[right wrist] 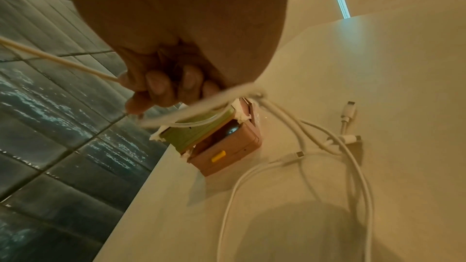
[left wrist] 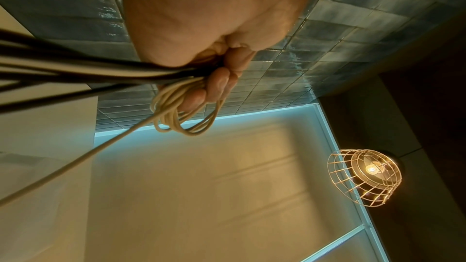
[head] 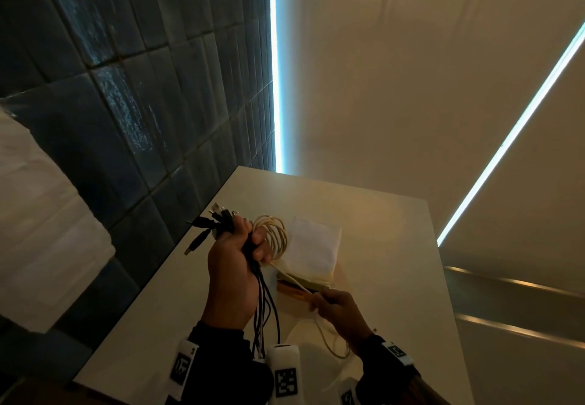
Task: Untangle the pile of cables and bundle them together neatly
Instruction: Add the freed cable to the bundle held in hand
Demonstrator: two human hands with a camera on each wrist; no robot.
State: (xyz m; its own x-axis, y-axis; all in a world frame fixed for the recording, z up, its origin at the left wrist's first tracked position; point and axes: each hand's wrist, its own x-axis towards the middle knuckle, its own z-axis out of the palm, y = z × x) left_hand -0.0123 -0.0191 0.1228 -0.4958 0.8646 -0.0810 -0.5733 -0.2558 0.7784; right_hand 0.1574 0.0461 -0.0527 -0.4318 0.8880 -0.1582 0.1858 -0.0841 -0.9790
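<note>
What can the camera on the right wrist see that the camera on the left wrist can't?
Only the right wrist view shows the right hand, loose white cables on the table and a small brown box. Only the left wrist view shows the left hand gripping black cables and a cream coil, plus a caged lamp. Both show the taut cream cable and the dark tiled wall.

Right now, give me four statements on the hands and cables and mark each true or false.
1. The left hand grips the black cables together with a coiled cream cable. True.
2. The right hand hangs idle, holding nothing. False: it pinches the cream cable's strand.
3. Loose white cables lie on the table. True.
4. The small box sits on the floor. False: it rests on the table.
</note>
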